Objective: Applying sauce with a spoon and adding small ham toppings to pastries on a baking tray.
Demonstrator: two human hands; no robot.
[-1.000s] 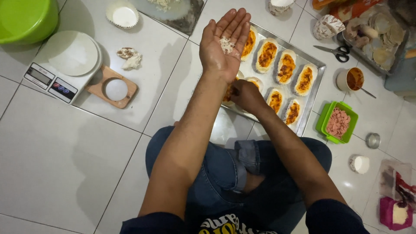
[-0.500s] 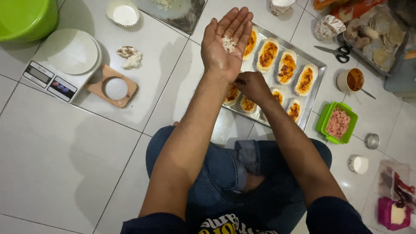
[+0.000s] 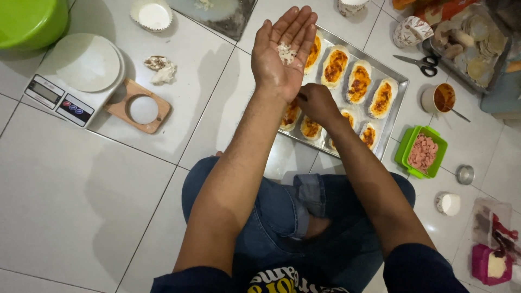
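My left hand (image 3: pixel 285 51) is held palm up over the near-left part of a metal baking tray (image 3: pixel 395 113), with a small heap of white shredded bits (image 3: pixel 285 52) lying in the palm. My right hand (image 3: pixel 316 104) is lower, just under the left wrist, fingers pinched together over the oval dough pieces (image 3: pixel 358 82) spread with orange-red sauce. Several such pieces fill the tray in two rows. What the right fingertips pinch is hidden by the left wrist.
A kitchen scale (image 3: pixel 76 78) with a white plate, a wooden ring mould (image 3: pixel 139 107) and a green bowl (image 3: pixel 30 21) lie to the left. Right of the tray: scissors (image 3: pixel 423 64), a sauce cup (image 3: pixel 442 99), a green box of pink sausage bits (image 3: pixel 422 152).
My right hand has moved left along the near row of dough pieces, closer under the left wrist. The left hand stays palm up with the white bits.
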